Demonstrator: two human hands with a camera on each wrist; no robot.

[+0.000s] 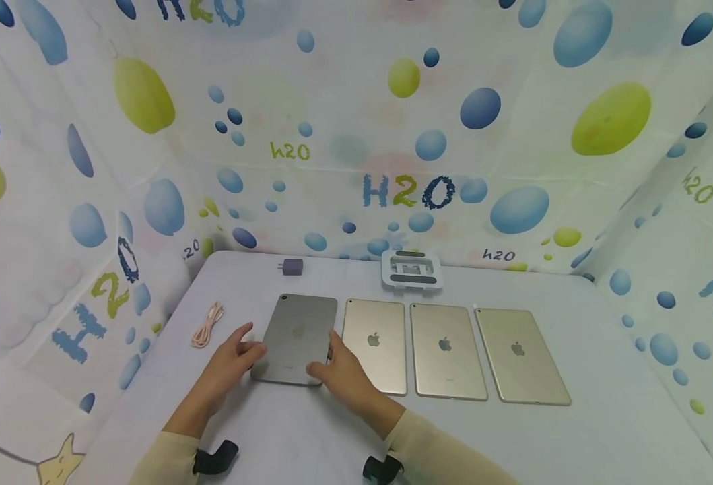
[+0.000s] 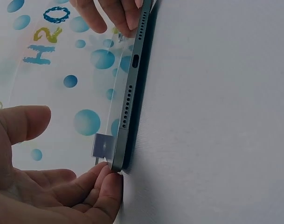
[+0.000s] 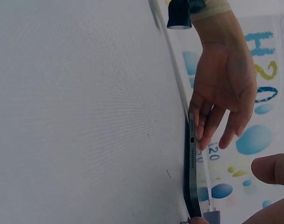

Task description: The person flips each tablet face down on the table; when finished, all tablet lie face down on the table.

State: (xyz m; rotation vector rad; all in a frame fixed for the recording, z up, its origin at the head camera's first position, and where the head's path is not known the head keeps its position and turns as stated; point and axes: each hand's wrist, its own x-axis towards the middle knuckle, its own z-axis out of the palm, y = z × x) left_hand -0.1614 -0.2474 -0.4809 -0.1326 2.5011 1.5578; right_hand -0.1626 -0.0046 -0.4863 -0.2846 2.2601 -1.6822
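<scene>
In the head view a dark grey tablet (image 1: 295, 337) lies back side up, left of the other tablets on the white table. My left hand (image 1: 230, 364) touches its left edge near the front corner with the fingers; the thumb is raised clear of it in the left wrist view. At the right edge is my right hand (image 1: 347, 377), fingertips against the side. Its thumb (image 3: 271, 169) stands apart from the tablet in the right wrist view. The tablet's port edge (image 2: 132, 79) faces me, with a shadow beneath it.
Three gold tablets (image 1: 374, 343) lie in a row to the right. Behind are a purple charger plug (image 1: 292, 267) and a white-grey folding stand (image 1: 411, 269). A coiled pink cable (image 1: 207, 325) lies at the left. Patterned curtains (image 1: 332, 101) enclose the table's back and sides.
</scene>
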